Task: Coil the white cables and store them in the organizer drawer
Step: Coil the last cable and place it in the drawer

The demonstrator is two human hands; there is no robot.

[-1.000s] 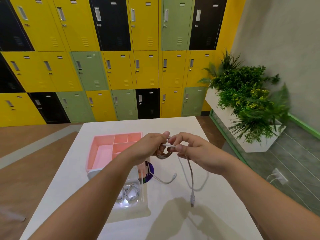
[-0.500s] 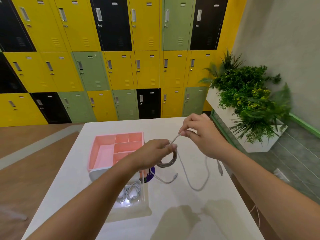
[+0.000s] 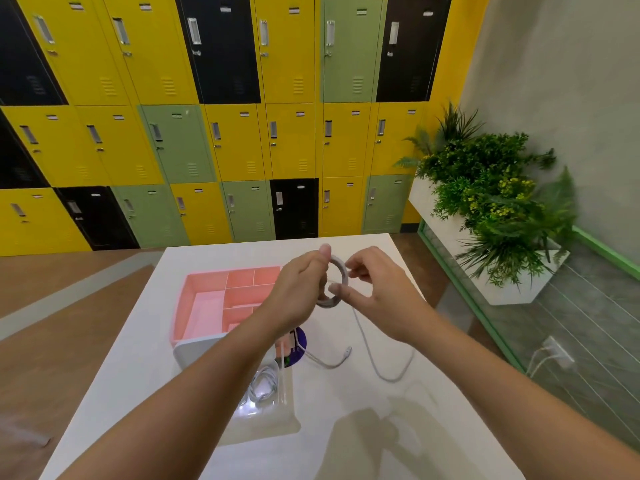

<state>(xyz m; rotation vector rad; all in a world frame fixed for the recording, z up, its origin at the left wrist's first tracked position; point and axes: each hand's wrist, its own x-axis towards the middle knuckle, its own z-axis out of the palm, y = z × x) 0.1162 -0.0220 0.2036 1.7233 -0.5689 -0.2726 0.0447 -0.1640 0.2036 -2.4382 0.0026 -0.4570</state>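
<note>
No writing can be read. The small label plates on the lockers [image 3: 242, 140] are too small to make out, and the print on the purple disc [image 3: 300, 341] by the left wrist is blurred and partly covered.

The left hand [image 3: 298, 296] is curled round a coil of white cable [image 3: 343, 271], thumb raised over the top of the ring, and holds it above the bench [image 3: 131, 375]. The right hand [image 3: 381, 299] is just beside it, with fingertips pinching the strand where it meets the coil. The loose tail [image 3: 381, 362] drops from the coil and sags in a loop to the bench. It then rises behind the right forearm, so its end is hidden.

The pink organizer drawer [image 3: 204, 282] stands pulled out to the left of the hands. Its compartments are open to view, though the left forearm covers the near right corner. A second white cable [image 3: 325, 363] lies on the bench by the disc, its connector showing. A third, already coiled [image 3: 263, 386], sits in a clear tray [image 3: 270, 424] beside the left forearm. Glare makes the tray's edges hard to trace.
</note>
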